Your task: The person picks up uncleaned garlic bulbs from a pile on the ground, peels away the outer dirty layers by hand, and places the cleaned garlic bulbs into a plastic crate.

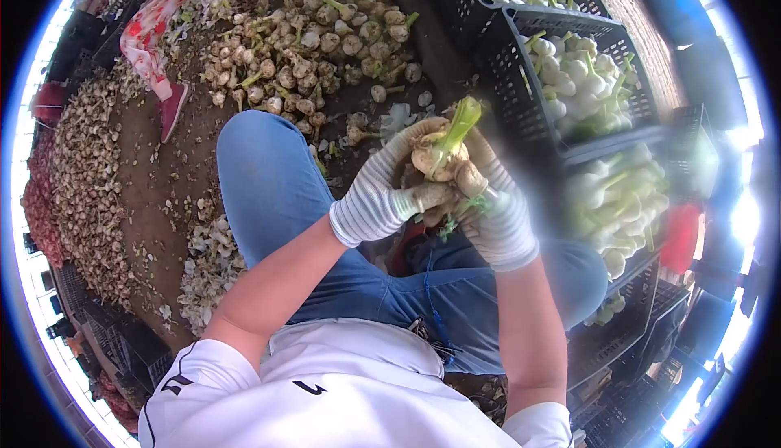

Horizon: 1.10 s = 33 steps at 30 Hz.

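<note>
Presently, the left hand (378, 200) and the right hand (500, 224), both in pale striped gloves, are close together above the seated person's lap. Both are closed on one garlic bulb (438, 158), the left from its left side with the thumb low across the front, the right from the opposite side. The bulb has dry brownish skin, and its cut green stalk (462, 123) points upward between the gloves. Ragged leaf and root matter hangs below it; the fingers behind the bulb are partly hidden.

The knee (259, 151) in blue jeans lies left of the hands. Beyond it, a heap of untrimmed garlic (313, 62) is spread on the dark soil floor (150, 212). Loose pale peelings (210, 273) lie beside the leg, and a long garlic pile (85, 180) runs along the far left.

To the right, a black crate (533, 94) holds clean white bulbs (582, 78) with short green stalks; a second crate (480, 13), similarly filled, stands just beyond it. Nearer the right knee is a further load of white garlic (622, 204), partly blurred. At upper left, another person's leg (150, 41) in red-and-white patterned cloth ends in a red shoe (173, 112)
</note>
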Tool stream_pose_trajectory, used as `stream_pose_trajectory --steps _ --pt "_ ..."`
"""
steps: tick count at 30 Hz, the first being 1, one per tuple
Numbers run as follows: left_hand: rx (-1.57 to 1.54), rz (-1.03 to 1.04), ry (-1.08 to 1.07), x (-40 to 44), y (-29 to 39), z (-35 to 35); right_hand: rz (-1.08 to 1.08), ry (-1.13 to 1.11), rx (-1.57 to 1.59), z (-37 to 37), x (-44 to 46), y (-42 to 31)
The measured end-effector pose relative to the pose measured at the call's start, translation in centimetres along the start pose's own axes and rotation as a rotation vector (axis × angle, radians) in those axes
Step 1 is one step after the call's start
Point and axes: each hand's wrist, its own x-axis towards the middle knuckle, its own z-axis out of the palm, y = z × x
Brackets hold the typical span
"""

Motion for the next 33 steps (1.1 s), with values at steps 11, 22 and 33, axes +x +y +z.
stream_pose_trajectory --steps 11,22,33 --pt "1.038 0.519 0.128 -0.3 0.4 -0.3 -0.102 0.279 -0.427 0.5 0.2 -0.6" --pt "0.759 0.296 0.139 -0.6 0.6 0.3 -0.148 0.193 -0.287 -0.2 0.0 -0.8" --pt "0.755 0.283 0.171 -1.3 0.6 0.1 -0.096 0.226 -0.363 0.5 0.0 -0.3"
